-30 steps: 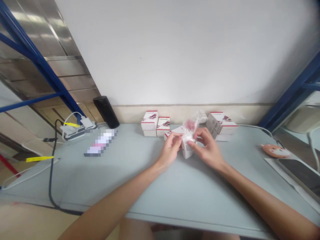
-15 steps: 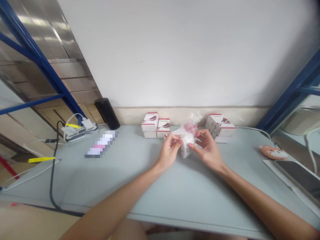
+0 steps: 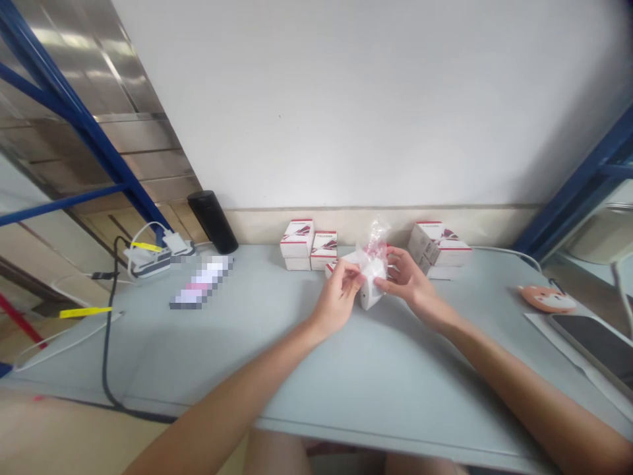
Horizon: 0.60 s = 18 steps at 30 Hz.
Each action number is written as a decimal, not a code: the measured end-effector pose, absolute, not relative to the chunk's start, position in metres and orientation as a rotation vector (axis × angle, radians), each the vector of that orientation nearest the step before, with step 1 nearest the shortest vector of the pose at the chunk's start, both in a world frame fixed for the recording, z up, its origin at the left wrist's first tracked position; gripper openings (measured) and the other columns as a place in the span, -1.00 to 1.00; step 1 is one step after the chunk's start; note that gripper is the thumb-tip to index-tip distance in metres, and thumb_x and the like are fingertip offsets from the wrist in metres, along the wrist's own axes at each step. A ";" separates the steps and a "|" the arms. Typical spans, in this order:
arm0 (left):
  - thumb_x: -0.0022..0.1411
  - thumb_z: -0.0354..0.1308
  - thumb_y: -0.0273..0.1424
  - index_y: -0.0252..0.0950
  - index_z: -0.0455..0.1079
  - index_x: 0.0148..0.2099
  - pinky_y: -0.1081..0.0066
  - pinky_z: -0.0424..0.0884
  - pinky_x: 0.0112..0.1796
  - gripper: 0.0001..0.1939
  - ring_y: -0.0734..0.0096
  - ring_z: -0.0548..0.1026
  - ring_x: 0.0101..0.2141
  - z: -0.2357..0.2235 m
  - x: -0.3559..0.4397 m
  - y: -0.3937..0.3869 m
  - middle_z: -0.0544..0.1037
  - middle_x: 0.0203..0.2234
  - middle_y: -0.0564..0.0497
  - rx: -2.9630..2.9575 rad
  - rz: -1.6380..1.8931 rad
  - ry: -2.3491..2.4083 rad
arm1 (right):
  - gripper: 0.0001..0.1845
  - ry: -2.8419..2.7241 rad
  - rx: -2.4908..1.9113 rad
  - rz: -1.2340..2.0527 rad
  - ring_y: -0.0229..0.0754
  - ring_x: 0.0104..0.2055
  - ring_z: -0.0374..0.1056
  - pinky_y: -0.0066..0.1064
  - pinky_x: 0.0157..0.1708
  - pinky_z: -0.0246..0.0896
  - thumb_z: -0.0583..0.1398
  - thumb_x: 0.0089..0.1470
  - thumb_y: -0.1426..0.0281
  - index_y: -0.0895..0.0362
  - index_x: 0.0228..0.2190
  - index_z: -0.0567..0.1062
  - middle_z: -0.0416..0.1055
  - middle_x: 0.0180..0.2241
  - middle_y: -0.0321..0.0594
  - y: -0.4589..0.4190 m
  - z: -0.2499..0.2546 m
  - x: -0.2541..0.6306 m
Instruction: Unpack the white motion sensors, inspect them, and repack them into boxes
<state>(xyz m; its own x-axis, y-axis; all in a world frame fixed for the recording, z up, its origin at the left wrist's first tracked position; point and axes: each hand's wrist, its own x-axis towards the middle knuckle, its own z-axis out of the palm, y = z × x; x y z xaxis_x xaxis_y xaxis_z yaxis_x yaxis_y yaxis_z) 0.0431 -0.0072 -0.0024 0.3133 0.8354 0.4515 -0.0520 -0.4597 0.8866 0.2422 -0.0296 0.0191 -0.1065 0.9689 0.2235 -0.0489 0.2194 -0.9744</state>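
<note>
Above the far middle of the pale grey table (image 3: 277, 356), both my hands hold a small white box (image 3: 370, 295) with a clear plastic bag (image 3: 374, 245) of something pink sticking up out of its top. My left hand (image 3: 340, 293) pinches the box's left edge with curled fingers. My right hand (image 3: 406, 277) grips the right side of the box and the bag. The box rests on or just above the table; I cannot tell which.
White-and-red small boxes stand along the wall: two at the left (image 3: 309, 244) and a stack at the right (image 3: 438, 247). A black cylinder (image 3: 212, 221), a power strip (image 3: 153, 254) with cables, a blurred flat item (image 3: 200, 282), an orange mouse (image 3: 546, 298) and a tablet (image 3: 593, 343) lie around.
My hands and the box have shifted slightly away from me toward the wall. The bag now stands more upright and bunched above the box.
</note>
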 end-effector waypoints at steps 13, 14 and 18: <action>0.40 0.22 0.04 -0.18 0.28 -0.04 0.31 0.42 -0.04 -0.58 0.26 0.56 -0.06 0.002 0.047 -0.014 0.54 -0.09 -0.07 1.598 1.128 0.646 | -0.35 -1.457 -0.939 1.272 0.05 0.15 0.46 -0.08 0.07 0.44 0.44 0.11 0.22 -0.14 0.19 0.40 0.46 0.17 -0.14 -0.030 0.022 0.253; 0.40 0.23 0.03 -0.18 0.28 -0.04 0.30 0.42 -0.02 -0.59 0.25 0.56 -0.06 0.002 0.046 -0.015 0.54 -0.08 -0.08 1.583 1.125 0.642 | -0.34 -1.457 -0.941 1.280 0.06 0.15 0.46 -0.07 0.07 0.44 0.44 0.12 0.22 -0.14 0.20 0.40 0.46 0.17 -0.15 -0.031 0.023 0.253; 0.39 0.26 -0.02 -0.18 0.30 -0.03 0.23 0.41 0.05 -0.62 0.19 0.55 0.01 0.005 0.045 -0.020 0.55 -0.03 -0.11 1.547 1.095 0.651 | -0.31 -1.466 -0.947 1.326 0.09 0.15 0.47 0.02 0.11 0.44 0.42 0.14 0.19 -0.18 0.25 0.35 0.47 0.18 -0.14 -0.032 0.025 0.255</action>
<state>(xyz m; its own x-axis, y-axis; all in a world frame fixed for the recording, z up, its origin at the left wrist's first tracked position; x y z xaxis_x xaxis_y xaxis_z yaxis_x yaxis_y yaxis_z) 0.0449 -0.0200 0.0054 0.4260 0.8521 0.3041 -0.1398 -0.2700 0.9526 0.2553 -0.0317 0.0246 -0.2866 0.9492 0.1301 -0.0346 0.1254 -0.9915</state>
